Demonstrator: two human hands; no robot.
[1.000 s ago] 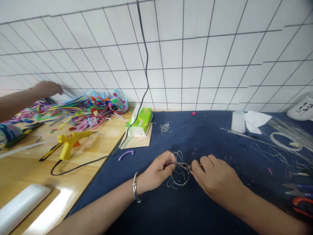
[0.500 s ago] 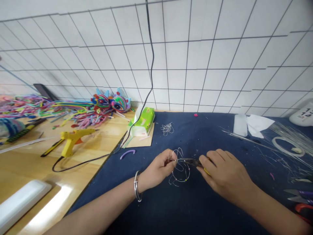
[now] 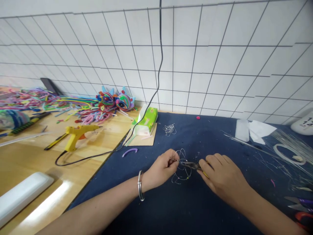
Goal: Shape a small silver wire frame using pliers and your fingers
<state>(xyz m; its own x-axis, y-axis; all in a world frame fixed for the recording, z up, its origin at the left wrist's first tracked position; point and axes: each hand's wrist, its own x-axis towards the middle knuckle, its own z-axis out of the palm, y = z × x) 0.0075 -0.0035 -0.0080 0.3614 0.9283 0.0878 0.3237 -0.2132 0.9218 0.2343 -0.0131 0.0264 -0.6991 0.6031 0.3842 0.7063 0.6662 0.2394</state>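
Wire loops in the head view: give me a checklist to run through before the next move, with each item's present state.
1. Wire loops supported: ok, pinched in the left hand.
2. Pliers held by the handles: ok, in the right hand.
3. Plier jaws closed on wire: cannot tell, too small to make out.
4. Left fingertips well clear of the plier tips: not ok, they are right beside them.
5. Black cord clear of both hands: ok, it runs over the tissue pack, apart from them.
6. Loose wire tangle apart from the loops: ok, it lies beyond the left hand.
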